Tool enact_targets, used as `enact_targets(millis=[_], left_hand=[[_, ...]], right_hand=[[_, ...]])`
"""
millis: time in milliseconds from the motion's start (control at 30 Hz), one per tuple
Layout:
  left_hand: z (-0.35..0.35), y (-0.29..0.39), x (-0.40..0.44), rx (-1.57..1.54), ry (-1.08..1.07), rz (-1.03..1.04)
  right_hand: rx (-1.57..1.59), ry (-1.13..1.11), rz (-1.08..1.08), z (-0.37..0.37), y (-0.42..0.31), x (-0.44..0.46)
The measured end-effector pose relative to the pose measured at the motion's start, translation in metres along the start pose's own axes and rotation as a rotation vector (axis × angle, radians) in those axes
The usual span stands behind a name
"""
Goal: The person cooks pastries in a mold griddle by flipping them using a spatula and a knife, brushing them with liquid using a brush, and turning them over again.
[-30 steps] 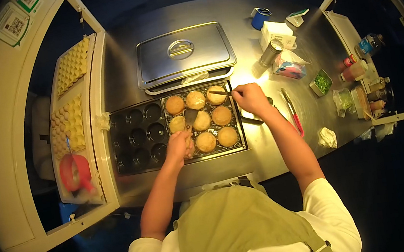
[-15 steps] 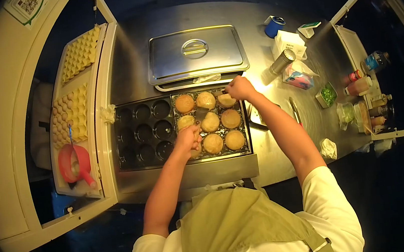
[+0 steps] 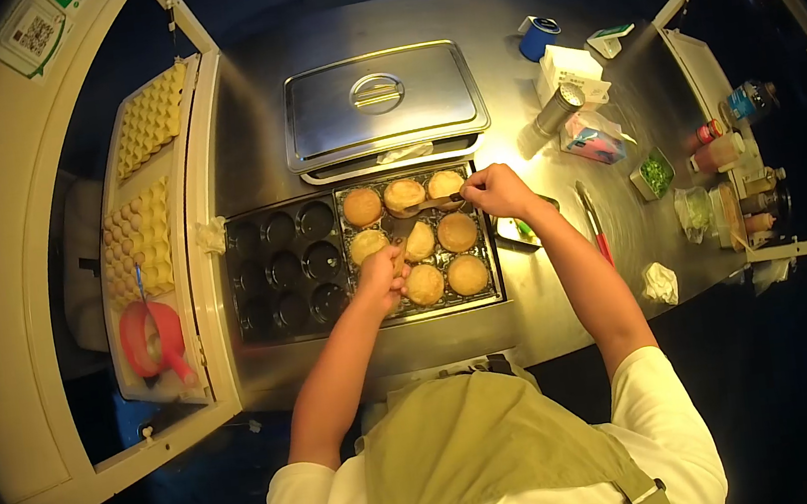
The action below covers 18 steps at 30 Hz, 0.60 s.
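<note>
Round browned cakes (image 3: 467, 274) fill the right half of a black mould pan (image 3: 496, 286). My right hand (image 3: 499, 191) is closed on the handle of a small metal spatula (image 3: 434, 204); its blade reaches left to the lower edge of a back-row cake (image 3: 405, 194). Over the pan's left-middle cakes, my left hand (image 3: 383, 279) is closed on a second thin spatula (image 3: 399, 239), mostly hidden by the fingers. That blade points toward the centre cake (image 3: 418, 241), which looks tilted in its hollow. My left hand partly covers a front-row hollow.
Dark hollows (image 3: 285, 269) make up the pan's left half. A lidded steel tray (image 3: 387, 118) lies behind. Egg cartons (image 3: 142, 239) and a red jug (image 3: 153, 341) stand left. Rightward are a shaker (image 3: 559, 109), chopped greens (image 3: 654, 176), red-handled tongs (image 3: 595, 223) and bottles (image 3: 719, 153).
My right hand has moved slightly right and down, its spatula now lying across below the back-row cakes. The centre cake looks narrower and more tilted. My left hand stays nearly in place.
</note>
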State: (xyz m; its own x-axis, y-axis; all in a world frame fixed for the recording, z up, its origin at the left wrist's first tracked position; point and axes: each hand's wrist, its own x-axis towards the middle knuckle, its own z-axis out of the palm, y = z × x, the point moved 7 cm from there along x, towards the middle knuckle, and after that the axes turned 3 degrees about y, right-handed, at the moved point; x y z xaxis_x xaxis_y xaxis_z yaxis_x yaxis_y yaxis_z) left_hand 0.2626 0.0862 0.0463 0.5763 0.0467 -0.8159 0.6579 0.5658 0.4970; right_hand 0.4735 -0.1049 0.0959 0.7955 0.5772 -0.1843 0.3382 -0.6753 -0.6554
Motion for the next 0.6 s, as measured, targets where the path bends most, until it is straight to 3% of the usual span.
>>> enact_targets(millis=[100, 200, 333, 433, 600], left_hand=[[-0.003, -0.002, -0.037, 0.052, -0.019, 0.026], [-0.001, 0.002, -0.055, 0.125, -0.042, 0.115], [-0.001, 0.007, -0.056, 0.1, 0.046, 0.2], [0.004, 0.007, -0.063, 0.128, -0.022, 0.208], [-0.011, -0.005, -0.095, 0.124, 0.025, 0.239]], right_hand=[[-0.133, 0.055, -0.017, -0.015, -0.021, -0.021], [-0.001, 0.133, -0.042, -0.048, -0.047, -0.052], [-0.202, 0.124, -0.013, -0.04, -0.018, -0.057], [-0.396, 0.192, -0.071, -0.021, 0.002, -0.054], [-0.359, 0.221, -0.042, -0.034, -0.032, -0.076]])
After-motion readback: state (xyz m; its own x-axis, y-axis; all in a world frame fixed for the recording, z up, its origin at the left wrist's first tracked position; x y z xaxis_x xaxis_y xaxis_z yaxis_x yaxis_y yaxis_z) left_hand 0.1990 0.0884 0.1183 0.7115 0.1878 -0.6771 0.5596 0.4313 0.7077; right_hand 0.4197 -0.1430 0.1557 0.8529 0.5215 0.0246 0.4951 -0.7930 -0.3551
